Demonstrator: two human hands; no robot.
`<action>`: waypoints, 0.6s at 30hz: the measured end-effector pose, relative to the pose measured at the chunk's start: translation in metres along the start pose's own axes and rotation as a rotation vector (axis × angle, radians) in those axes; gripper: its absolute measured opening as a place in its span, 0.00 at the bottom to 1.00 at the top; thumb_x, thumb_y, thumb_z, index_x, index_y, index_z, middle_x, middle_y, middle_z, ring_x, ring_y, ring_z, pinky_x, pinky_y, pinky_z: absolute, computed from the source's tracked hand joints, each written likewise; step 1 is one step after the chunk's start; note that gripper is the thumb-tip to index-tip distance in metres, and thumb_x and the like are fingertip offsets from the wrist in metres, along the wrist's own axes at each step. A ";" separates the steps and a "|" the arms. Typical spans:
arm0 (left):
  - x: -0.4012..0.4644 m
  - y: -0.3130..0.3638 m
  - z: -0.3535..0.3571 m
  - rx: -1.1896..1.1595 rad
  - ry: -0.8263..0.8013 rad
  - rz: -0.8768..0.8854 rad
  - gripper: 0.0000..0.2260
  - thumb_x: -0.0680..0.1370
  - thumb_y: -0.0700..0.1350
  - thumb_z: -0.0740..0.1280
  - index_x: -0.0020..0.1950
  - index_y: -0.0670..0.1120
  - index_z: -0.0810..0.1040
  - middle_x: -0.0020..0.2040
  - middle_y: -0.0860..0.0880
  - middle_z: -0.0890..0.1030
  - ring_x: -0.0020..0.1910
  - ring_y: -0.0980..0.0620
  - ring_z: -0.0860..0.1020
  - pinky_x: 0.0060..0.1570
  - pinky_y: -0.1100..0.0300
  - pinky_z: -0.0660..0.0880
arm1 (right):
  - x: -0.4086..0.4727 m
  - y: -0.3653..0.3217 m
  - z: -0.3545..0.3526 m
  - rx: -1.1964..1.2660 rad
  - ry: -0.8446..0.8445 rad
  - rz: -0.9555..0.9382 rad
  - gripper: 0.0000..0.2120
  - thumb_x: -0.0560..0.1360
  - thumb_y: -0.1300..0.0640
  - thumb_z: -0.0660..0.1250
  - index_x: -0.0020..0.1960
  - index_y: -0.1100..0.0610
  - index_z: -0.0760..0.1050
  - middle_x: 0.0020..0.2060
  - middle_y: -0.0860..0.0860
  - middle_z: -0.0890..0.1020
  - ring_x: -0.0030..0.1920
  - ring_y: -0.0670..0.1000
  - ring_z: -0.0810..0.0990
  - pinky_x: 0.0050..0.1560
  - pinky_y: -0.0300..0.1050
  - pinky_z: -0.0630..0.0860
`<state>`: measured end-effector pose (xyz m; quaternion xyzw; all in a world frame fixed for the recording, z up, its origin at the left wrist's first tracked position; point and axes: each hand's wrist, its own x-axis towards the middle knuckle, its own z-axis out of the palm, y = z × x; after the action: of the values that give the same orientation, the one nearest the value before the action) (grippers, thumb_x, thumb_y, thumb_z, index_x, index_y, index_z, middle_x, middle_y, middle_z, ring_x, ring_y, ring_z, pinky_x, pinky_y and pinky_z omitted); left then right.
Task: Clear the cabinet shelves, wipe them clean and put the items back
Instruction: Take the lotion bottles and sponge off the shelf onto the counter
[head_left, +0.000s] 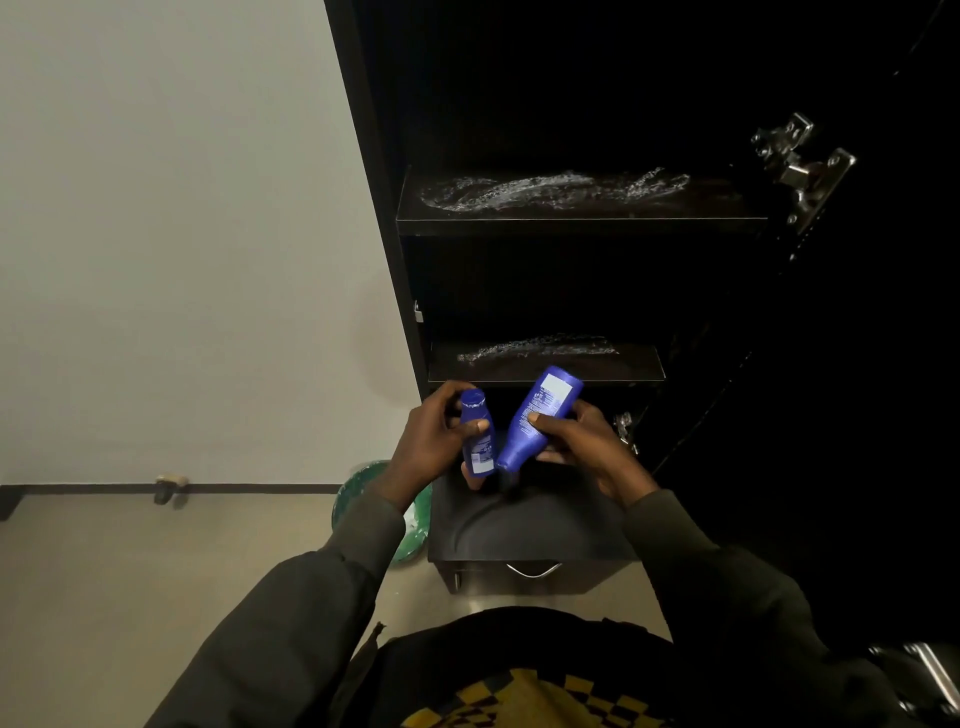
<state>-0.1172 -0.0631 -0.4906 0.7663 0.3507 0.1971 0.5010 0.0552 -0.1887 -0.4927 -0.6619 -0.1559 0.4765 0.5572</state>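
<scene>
You are standing before the dark cabinet (571, 223), its two shelves showing wet streaks (foamy-looking); your right hand (582, 447) is gripping the larger blue bottle (535, 415), tilted cap-down. Your left hand (436, 436) is holding the smaller blue bottle (475, 434) upright, just beside it.

I hold two blue bottles in front of the open dark cabinet (374, 156). The smaller bottle (477, 434) stands upright, cap up, in my left hand (434, 441). The larger bottle (537, 415) tilts cap down in my right hand (582, 447). The upper shelf (576, 223) and lower shelf (545, 366) carry whitish foamy streaks.
</scene>
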 end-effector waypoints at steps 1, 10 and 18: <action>-0.001 -0.005 0.001 0.015 0.001 -0.014 0.16 0.72 0.40 0.75 0.57 0.51 0.76 0.49 0.48 0.82 0.41 0.52 0.82 0.47 0.53 0.81 | 0.002 0.005 0.001 -0.009 0.017 0.012 0.16 0.75 0.61 0.71 0.62 0.60 0.73 0.53 0.57 0.83 0.46 0.52 0.84 0.41 0.45 0.84; -0.012 -0.039 0.012 0.236 -0.057 0.002 0.17 0.70 0.41 0.77 0.55 0.47 0.75 0.48 0.52 0.81 0.44 0.50 0.80 0.46 0.59 0.77 | 0.027 0.055 0.005 -0.195 0.104 -0.021 0.21 0.69 0.70 0.74 0.57 0.57 0.72 0.51 0.59 0.82 0.46 0.54 0.82 0.36 0.43 0.82; -0.017 -0.062 0.024 0.301 -0.105 0.003 0.16 0.68 0.42 0.78 0.53 0.46 0.78 0.45 0.54 0.82 0.42 0.54 0.80 0.40 0.74 0.70 | 0.034 0.081 0.000 -0.388 0.111 -0.053 0.27 0.64 0.69 0.77 0.61 0.60 0.74 0.52 0.55 0.83 0.51 0.53 0.82 0.54 0.48 0.79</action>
<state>-0.1344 -0.0754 -0.5562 0.8424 0.3485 0.1027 0.3979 0.0456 -0.1903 -0.5799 -0.7779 -0.2312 0.3852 0.4393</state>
